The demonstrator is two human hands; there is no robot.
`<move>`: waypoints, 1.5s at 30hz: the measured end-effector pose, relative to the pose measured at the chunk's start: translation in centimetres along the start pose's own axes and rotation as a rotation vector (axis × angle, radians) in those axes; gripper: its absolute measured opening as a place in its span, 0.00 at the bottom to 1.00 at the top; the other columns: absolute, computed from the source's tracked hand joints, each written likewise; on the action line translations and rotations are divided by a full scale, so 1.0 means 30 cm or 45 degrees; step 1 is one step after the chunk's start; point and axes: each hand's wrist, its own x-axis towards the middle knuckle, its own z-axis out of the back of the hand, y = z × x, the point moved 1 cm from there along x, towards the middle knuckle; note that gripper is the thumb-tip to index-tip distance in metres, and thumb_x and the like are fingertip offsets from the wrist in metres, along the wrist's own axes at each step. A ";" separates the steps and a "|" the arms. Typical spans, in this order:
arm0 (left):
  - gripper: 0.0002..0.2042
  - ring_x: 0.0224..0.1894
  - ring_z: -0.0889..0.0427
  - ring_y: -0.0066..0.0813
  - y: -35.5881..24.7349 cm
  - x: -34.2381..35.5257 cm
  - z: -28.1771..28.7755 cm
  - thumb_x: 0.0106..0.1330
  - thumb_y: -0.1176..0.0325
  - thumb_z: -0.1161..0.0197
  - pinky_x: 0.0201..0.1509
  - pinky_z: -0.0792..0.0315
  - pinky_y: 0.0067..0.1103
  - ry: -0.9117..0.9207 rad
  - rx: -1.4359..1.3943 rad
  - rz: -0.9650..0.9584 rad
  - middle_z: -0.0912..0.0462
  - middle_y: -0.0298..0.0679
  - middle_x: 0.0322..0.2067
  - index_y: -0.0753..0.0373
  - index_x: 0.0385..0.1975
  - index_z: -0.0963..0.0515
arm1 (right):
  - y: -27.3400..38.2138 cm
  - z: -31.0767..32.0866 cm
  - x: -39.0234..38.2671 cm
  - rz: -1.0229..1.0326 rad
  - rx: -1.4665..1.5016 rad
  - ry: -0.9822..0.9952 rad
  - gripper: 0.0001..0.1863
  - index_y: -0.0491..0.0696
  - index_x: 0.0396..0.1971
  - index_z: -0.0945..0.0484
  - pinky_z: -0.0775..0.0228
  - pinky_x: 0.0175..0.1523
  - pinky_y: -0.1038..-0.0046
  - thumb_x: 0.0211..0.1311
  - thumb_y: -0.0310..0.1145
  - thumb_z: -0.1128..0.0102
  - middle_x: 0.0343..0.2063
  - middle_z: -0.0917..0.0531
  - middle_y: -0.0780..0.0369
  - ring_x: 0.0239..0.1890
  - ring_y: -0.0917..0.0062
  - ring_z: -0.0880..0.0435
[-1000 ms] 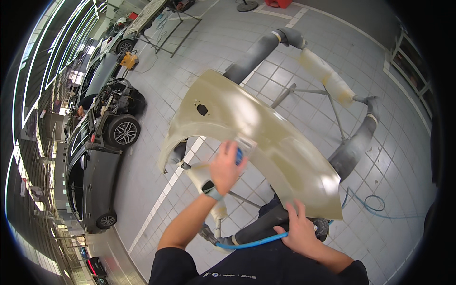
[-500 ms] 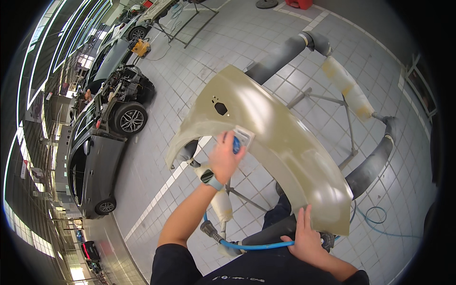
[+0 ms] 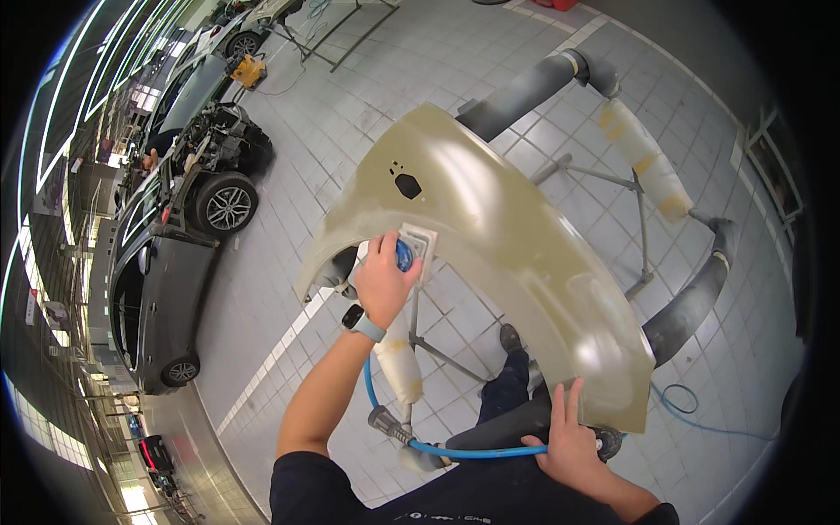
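Note:
A car fender (image 3: 507, 219), olive-beige with paler dull patches, lies across a padded stand. My left hand (image 3: 383, 284) is closed around a sander (image 3: 422, 249) with a blue grip and a pale rectangular pad. The pad is at the fender's wheel-arch edge, just below the dark hole in the panel. At the fender's near right end, my right hand (image 3: 573, 448) rests with two fingers stretched out on the panel. A blue hose (image 3: 477, 453) with a grey connector runs beside its thumb and passes behind my left forearm.
The stand's grey padded tubes (image 3: 687, 311) and thin metal legs surround the fender. More blue hose (image 3: 681, 401) loops on the tiled floor at right. A dark car (image 3: 171, 297) and a partly dismantled car (image 3: 223, 166) stand at left, near a yellow machine (image 3: 249, 72).
My left hand has moved the sander left along the wheel-arch edge. My right hand stays on the fender's near end. The view has shifted slightly.

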 end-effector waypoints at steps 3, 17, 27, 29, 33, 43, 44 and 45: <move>0.28 0.45 0.12 0.53 0.033 0.035 0.030 0.59 0.56 0.21 0.44 0.17 0.41 -0.019 0.036 0.141 0.15 0.47 0.50 0.60 0.58 0.20 | 0.001 -0.001 -0.002 0.013 -0.019 -0.004 0.60 0.26 0.77 0.49 0.14 0.31 0.58 0.63 0.53 0.23 0.72 0.54 0.16 0.35 0.39 0.09; 0.27 0.46 0.12 0.55 0.182 0.179 0.020 0.58 0.54 0.22 0.46 0.17 0.43 0.009 0.141 0.371 0.13 0.49 0.49 0.59 0.56 0.18 | 0.017 -0.013 -0.001 -0.035 -0.059 -0.003 0.60 0.29 0.79 0.50 0.15 0.33 0.58 0.63 0.51 0.23 0.73 0.55 0.17 0.33 0.38 0.10; 0.28 0.39 0.10 0.50 -0.273 -0.002 0.026 0.60 0.59 0.23 0.38 0.15 0.39 0.264 -0.112 -0.143 0.17 0.45 0.54 0.55 0.60 0.24 | 0.027 0.009 0.019 -0.015 -0.091 0.084 0.61 0.30 0.79 0.52 0.16 0.33 0.57 0.63 0.52 0.23 0.72 0.57 0.15 0.34 0.35 0.11; 0.28 0.39 0.10 0.49 -0.304 -0.036 0.051 0.60 0.58 0.24 0.38 0.15 0.39 0.244 -0.119 -0.243 0.18 0.44 0.54 0.54 0.60 0.24 | 0.026 0.013 0.025 -0.025 -0.100 0.108 0.61 0.30 0.79 0.52 0.16 0.33 0.57 0.63 0.52 0.23 0.72 0.57 0.15 0.35 0.34 0.12; 0.28 0.39 0.10 0.50 -0.179 0.018 0.028 0.60 0.57 0.24 0.38 0.16 0.39 0.208 -0.122 -0.073 0.17 0.45 0.53 0.54 0.60 0.23 | 0.023 0.009 0.025 -0.013 -0.107 0.098 0.60 0.30 0.79 0.52 0.16 0.33 0.56 0.64 0.52 0.23 0.71 0.56 0.15 0.36 0.32 0.12; 0.25 0.48 0.12 0.57 0.544 0.195 -0.016 0.59 0.52 0.26 0.51 0.17 0.46 0.050 0.153 0.742 0.13 0.53 0.46 0.58 0.54 0.19 | 0.041 -0.009 0.040 -0.042 -0.125 0.051 0.59 0.30 0.79 0.51 0.17 0.32 0.56 0.64 0.49 0.22 0.69 0.55 0.12 0.35 0.31 0.13; 0.25 0.47 0.11 0.57 0.594 0.196 -0.002 0.58 0.52 0.26 0.51 0.17 0.46 0.065 0.149 0.794 0.12 0.52 0.45 0.58 0.53 0.18 | 0.042 -0.013 0.040 -0.047 -0.129 0.053 0.59 0.30 0.79 0.51 0.17 0.31 0.56 0.64 0.49 0.22 0.69 0.55 0.12 0.34 0.31 0.13; 0.25 0.47 0.11 0.57 0.623 0.200 0.000 0.58 0.52 0.26 0.50 0.17 0.46 0.078 0.145 0.845 0.12 0.52 0.44 0.58 0.52 0.18 | 0.045 -0.017 0.043 -0.045 -0.135 0.042 0.59 0.30 0.79 0.51 0.17 0.31 0.56 0.64 0.49 0.22 0.69 0.55 0.12 0.34 0.30 0.13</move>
